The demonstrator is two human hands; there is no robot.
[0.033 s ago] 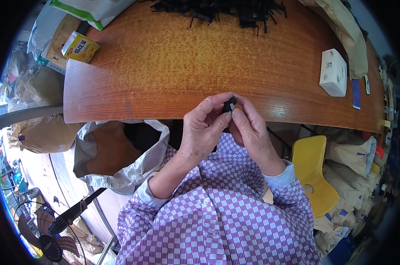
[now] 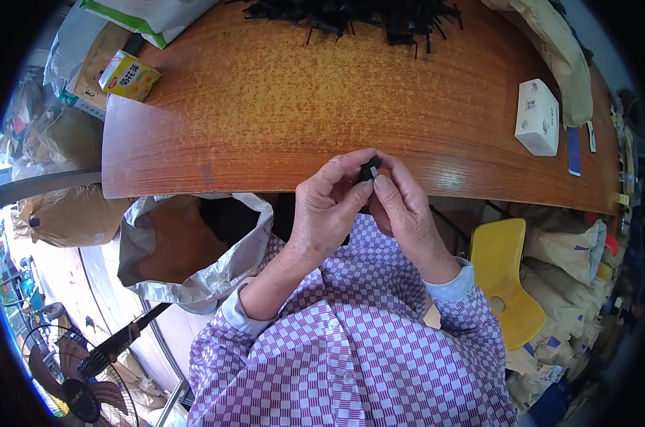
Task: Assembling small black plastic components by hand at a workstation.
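Just off the table's near edge, both hands meet with fingers pinched together. Between them is a small black piece with a pale grey part (image 2: 369, 171), mostly covered by the fingers, so its kind does not show. My left hand (image 2: 326, 206) grips it from the left with thumb and fingers. My right hand (image 2: 406, 213) closes on it from the right, thumb tip by the pale part. A heap of black pieces with thin strips (image 2: 365, 16) lies at the far edge of the wooden table (image 2: 287, 107).
A white woven sack (image 2: 255, 238) gapes open below the table, left of my arms. The table carries a yellow carton (image 2: 139, 80) at left and a white tissue pack (image 2: 538, 117) at right. To the right is a yellow chair (image 2: 497, 285); a fan (image 2: 80, 388) stands lower left.
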